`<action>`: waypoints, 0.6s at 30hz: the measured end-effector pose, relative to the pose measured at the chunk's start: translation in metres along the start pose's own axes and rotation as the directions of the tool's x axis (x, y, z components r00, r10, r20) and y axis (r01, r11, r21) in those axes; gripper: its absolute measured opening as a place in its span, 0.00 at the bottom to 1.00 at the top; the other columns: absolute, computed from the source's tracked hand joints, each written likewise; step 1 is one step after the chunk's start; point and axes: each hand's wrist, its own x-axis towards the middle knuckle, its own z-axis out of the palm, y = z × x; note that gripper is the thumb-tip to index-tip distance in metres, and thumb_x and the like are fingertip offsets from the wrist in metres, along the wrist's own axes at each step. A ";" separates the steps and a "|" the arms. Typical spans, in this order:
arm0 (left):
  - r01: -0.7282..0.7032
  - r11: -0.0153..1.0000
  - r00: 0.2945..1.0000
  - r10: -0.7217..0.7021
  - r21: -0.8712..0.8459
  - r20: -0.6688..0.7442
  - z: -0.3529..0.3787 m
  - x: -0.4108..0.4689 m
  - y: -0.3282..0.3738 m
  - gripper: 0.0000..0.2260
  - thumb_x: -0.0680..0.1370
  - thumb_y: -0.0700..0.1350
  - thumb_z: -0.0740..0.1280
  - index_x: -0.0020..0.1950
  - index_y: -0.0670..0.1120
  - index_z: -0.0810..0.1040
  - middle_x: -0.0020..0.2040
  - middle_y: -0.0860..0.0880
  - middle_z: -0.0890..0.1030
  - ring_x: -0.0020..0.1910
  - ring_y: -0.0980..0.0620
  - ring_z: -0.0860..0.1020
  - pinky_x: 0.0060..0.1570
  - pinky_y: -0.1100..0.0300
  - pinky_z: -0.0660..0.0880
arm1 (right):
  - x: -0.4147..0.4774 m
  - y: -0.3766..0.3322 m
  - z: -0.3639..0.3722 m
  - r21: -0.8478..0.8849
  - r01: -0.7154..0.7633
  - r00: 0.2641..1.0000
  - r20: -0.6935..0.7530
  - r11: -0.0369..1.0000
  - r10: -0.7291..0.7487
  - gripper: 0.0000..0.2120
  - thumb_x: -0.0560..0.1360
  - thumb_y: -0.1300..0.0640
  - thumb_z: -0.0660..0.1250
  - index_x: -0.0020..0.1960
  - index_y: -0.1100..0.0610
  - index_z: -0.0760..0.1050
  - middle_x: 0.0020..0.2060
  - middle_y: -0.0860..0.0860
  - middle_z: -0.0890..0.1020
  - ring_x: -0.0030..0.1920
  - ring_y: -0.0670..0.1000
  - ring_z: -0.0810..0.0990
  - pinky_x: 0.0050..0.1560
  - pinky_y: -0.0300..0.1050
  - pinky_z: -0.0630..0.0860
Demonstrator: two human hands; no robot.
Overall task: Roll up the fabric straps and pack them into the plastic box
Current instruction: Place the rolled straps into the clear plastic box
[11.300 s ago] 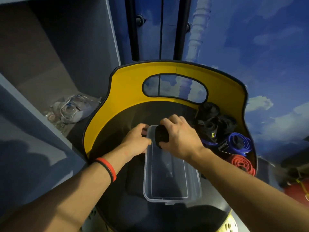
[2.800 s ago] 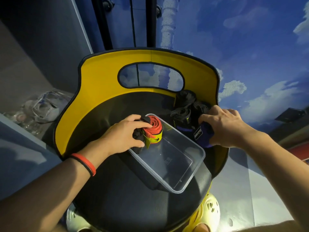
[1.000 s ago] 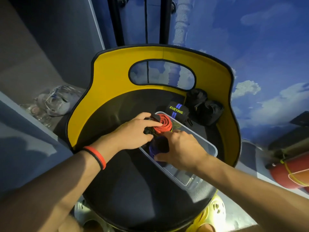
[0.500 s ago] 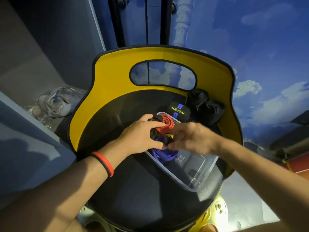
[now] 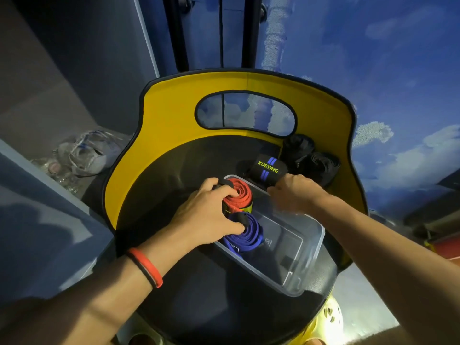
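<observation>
The red roll [image 5: 239, 195] and the blue roll [image 5: 249, 235] stand on end side by side at the far left end of the plastic box [image 5: 311, 265], coils facing up; the rest of the box shows only its clear bottom. These are soft woven straps, light and springy, so a roll will likely loosen the moment it is let go. The best hold is around the outside of the coil, thumb against fingers, with the loose tail trapped underneath.

The left grip [image 5: 204, 217] is clenched over both rolls: fingers curled across the red one, thumb pressed on the blue one, pinning them against the box wall. The right grip [image 5: 293, 192] reaches past the far rim to the black strap [image 5: 267, 166] with blue stripes and a printed label. Its fingers are curled at that strap's near edge, but blur hides whether they have closed on it — I cannot tell.

Two more black rolls [image 5: 321, 168] lie just behind, against the yellow chair back [image 5: 174, 108]. The box itself sits askew on the black seat [image 5: 174, 170] — light plastic that could slide if pushed.
</observation>
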 end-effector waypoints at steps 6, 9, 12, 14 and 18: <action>0.019 1.000 1.000 -0.019 -0.008 0.019 -0.007 -0.002 -0.005 0.33 0.69 0.56 0.79 0.71 0.62 0.70 0.78 0.56 0.58 0.73 0.50 0.67 0.66 0.50 0.73 | -0.009 0.004 -0.014 0.016 0.004 0.985 -0.173 1.000 -0.001 0.19 0.72 0.41 0.66 0.53 0.54 0.81 0.43 0.56 0.81 0.41 0.59 0.80 0.43 0.47 0.78; 0.016 1.000 1.000 -0.016 -0.008 0.021 -0.006 -0.003 -0.005 0.32 0.69 0.56 0.79 0.71 0.62 0.70 0.78 0.56 0.58 0.73 0.50 0.67 0.66 0.50 0.73 | -0.012 0.022 -0.024 -0.150 -0.074 0.908 -0.420 0.986 0.004 0.17 0.76 0.47 0.69 0.60 0.56 0.76 0.55 0.58 0.76 0.55 0.61 0.76 0.51 0.54 0.76; 0.018 1.000 0.999 -0.018 -0.005 0.029 -0.007 -0.002 -0.004 0.32 0.69 0.55 0.79 0.70 0.62 0.70 0.78 0.56 0.58 0.72 0.49 0.67 0.66 0.50 0.73 | -0.011 0.037 -0.021 -0.267 -0.213 0.912 -0.399 0.940 0.093 0.20 0.79 0.49 0.67 0.67 0.55 0.71 0.61 0.57 0.69 0.63 0.60 0.69 0.59 0.54 0.72; 0.016 1.000 0.999 -0.016 -0.003 0.033 -0.007 -0.002 -0.004 0.32 0.69 0.56 0.79 0.69 0.62 0.70 0.77 0.56 0.59 0.72 0.49 0.67 0.65 0.50 0.73 | -0.012 0.045 -0.017 -0.268 -0.236 0.928 -0.346 0.934 0.135 0.26 0.77 0.47 0.69 0.70 0.56 0.68 0.63 0.58 0.69 0.65 0.61 0.69 0.62 0.55 0.71; 0.021 1.000 0.999 -0.020 -0.004 0.040 -0.008 -0.003 -0.004 0.32 0.69 0.56 0.79 0.69 0.62 0.70 0.78 0.56 0.58 0.72 0.49 0.67 0.65 0.51 0.72 | -0.011 0.052 -0.016 -0.177 -0.208 0.914 -0.387 0.962 0.126 0.31 0.74 0.50 0.75 0.70 0.57 0.63 0.61 0.60 0.67 0.63 0.62 0.68 0.56 0.56 0.76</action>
